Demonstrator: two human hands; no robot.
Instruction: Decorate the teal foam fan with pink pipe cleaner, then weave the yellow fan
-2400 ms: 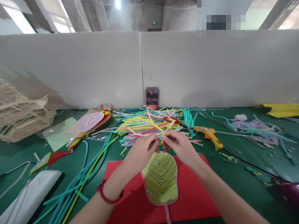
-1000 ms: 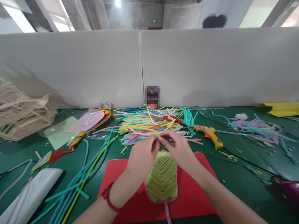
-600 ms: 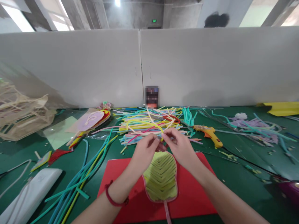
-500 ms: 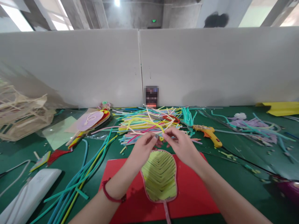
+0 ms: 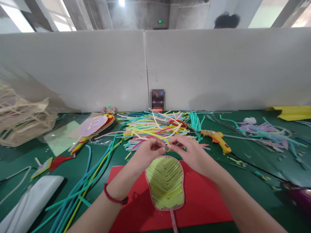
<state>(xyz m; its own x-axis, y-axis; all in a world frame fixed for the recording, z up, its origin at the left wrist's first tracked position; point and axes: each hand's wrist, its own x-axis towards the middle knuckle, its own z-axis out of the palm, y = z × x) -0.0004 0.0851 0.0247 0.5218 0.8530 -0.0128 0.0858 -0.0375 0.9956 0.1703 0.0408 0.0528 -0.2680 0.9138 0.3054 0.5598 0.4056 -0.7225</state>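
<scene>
A bent yellow strip (image 5: 151,134) is pinched between the fingertips of my left hand (image 5: 150,151) and my right hand (image 5: 184,148), which meet just above the leaf-shaped piece. That green piece (image 5: 165,184) has a pink edge and a pink stem, and lies on a red sheet (image 5: 201,204). Beyond my hands spreads a pile of coloured strips (image 5: 145,129), with red-handled scissors (image 5: 178,124) on it. The end of the yellow strip is partly hidden by my fingers.
To the right lies a yellow glue gun (image 5: 220,141) with a black cable. Teal, blue and yellow strips (image 5: 85,184) and a white device (image 5: 31,204) are at the left. A purple fan-shaped piece (image 5: 93,125) lies at the back left, before a grey partition (image 5: 73,71).
My hands have drawn closer together, and the yellow strip now sits lower and flatter. My left forearm has shifted slightly left.
</scene>
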